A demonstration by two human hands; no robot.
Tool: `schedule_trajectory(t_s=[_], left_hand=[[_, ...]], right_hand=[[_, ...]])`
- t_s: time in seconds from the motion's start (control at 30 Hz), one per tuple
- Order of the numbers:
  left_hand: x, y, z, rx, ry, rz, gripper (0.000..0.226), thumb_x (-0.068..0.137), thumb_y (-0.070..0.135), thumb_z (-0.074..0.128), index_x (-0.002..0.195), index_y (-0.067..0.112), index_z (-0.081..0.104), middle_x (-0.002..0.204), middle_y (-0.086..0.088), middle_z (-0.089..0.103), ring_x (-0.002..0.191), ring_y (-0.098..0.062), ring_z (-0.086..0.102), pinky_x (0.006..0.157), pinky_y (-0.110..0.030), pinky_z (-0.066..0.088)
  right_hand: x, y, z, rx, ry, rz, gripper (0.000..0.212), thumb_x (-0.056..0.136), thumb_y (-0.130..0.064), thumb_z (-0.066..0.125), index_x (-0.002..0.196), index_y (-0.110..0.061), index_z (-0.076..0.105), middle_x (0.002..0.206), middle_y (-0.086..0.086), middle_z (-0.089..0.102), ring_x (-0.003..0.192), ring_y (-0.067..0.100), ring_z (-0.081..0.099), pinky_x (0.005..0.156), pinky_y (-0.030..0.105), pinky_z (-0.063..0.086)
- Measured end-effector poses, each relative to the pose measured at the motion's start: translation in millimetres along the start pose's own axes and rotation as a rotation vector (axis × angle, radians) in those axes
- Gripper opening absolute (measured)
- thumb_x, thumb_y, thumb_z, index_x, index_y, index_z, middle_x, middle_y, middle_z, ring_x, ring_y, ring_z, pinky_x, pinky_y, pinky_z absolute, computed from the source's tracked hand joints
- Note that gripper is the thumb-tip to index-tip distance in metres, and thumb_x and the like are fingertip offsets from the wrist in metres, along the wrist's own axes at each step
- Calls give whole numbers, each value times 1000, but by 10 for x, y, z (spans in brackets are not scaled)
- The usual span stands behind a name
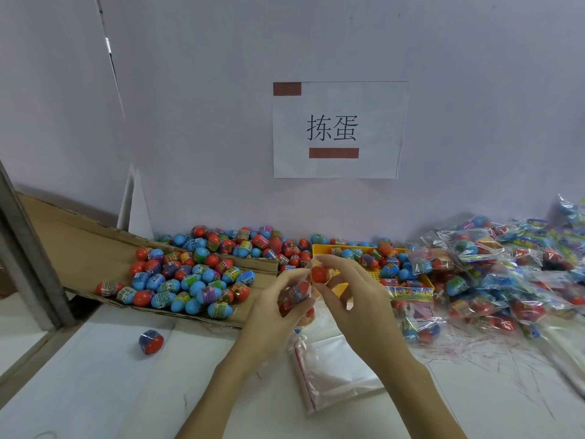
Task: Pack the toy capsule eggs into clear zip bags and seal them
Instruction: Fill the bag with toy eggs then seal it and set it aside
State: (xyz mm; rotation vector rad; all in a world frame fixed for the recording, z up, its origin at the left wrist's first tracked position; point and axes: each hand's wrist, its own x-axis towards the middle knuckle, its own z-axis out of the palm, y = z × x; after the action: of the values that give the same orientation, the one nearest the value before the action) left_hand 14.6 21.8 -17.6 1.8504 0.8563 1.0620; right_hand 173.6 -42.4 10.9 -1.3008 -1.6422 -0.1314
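My left hand (pixel 275 299) grips a clear zip bag (pixel 296 296) with red and blue capsule eggs inside, held above the table's middle. My right hand (pixel 345 289) pinches a red capsule egg (pixel 319 274) at the bag's mouth. A heap of loose red and blue eggs (pixel 190 280) lies on flattened cardboard (pixel 79 245) to the left. More eggs fill a yellow tray (pixel 319 248) behind my hands. A stack of empty zip bags (pixel 332 372) lies flat under my forearms.
Packed bags of eggs (pixel 493 274) pile up at the right along the wall. One stray egg (pixel 151 342) lies alone on the white table at the left. A paper sign (pixel 337 129) hangs on the wall. A metal post (pixel 28 258) stands at the left edge.
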Motion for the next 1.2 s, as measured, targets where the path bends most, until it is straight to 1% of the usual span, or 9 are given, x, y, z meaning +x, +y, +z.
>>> schedule_trajectory(t_s=[0.13, 0.33, 0.53, 0.63, 0.77, 0.87, 1.0, 1.1, 1.2], left_hand=[[1, -15, -38, -13, -2, 59, 52, 95, 11, 72, 124, 51, 59, 116, 33, 65, 114, 9, 60, 82, -7, 52], [21, -47, -78, 31, -2, 102, 55, 95, 10, 72, 128, 53, 60, 124, 29, 66, 119, 6, 60, 92, -9, 49], [35, -68, -84, 23, -21, 87, 56, 95, 12, 72, 130, 54, 60, 125, 27, 66, 120, 4, 60, 91, -11, 52], [36, -71, -108, 4, -36, 86, 60, 95, 10, 72, 132, 54, 59, 126, 26, 66, 120, 3, 61, 90, -13, 53], [40, -81, -127, 10, -70, 51, 66, 94, 14, 74, 130, 65, 54, 124, 29, 65, 121, 6, 59, 87, -11, 53], [31, -75, -97, 14, -87, 31, 63, 92, 25, 75, 127, 71, 52, 122, 33, 65, 119, 8, 59, 88, -12, 53], [33, -54, -104, 6, -65, 39, 54, 86, 47, 69, 136, 60, 54, 128, 41, 59, 122, 14, 55, 91, -11, 51], [37, -34, -119, -3, -50, 55, 55, 87, 48, 69, 140, 52, 56, 127, 45, 57, 122, 18, 52, 92, -6, 47], [22, -23, -111, -20, -44, 76, 55, 87, 47, 70, 140, 46, 58, 128, 35, 63, 122, 10, 58, 93, -12, 52]], right_hand=[[-22, 27, -7, 17, -46, 48, 30, 94, -16, 71, 123, -21, 66, 105, -13, 65, 65, 1, 66, 67, 3, 48], [-24, 50, -12, -63, -101, 112, 35, 94, -41, 57, 126, -28, 64, 107, -35, 53, 59, 8, 65, 70, 9, 50], [-36, 62, 5, -30, -60, 110, 31, 94, -28, 69, 124, -31, 63, 107, -26, 60, 60, -1, 67, 64, 5, 50], [-31, 32, 11, 84, -93, 147, 26, 93, -38, 64, 118, -38, 58, 107, -30, 62, 58, 4, 67, 61, 11, 52], [-29, 14, 51, 277, 39, 232, 27, 98, -18, 65, 110, -39, 54, 106, -28, 61, 55, 11, 68, 49, 17, 51], [-36, 25, 64, 269, -8, 286, 21, 103, -22, 56, 112, -38, 46, 106, -26, 60, 52, 15, 67, 51, 25, 55], [-49, 46, 86, 273, -115, 355, 15, 105, -32, 46, 116, -35, 36, 101, -19, 66, 44, 21, 63, 47, 31, 55], [-47, 47, 92, 293, -43, 355, 16, 105, -29, 46, 116, -35, 36, 84, -10, 69, 41, 21, 58, 41, 31, 51], [-51, 69, 89, 253, -11, 304, 21, 104, -25, 52, 116, -36, 39, 79, -11, 67, 42, 16, 57, 40, 26, 49]])
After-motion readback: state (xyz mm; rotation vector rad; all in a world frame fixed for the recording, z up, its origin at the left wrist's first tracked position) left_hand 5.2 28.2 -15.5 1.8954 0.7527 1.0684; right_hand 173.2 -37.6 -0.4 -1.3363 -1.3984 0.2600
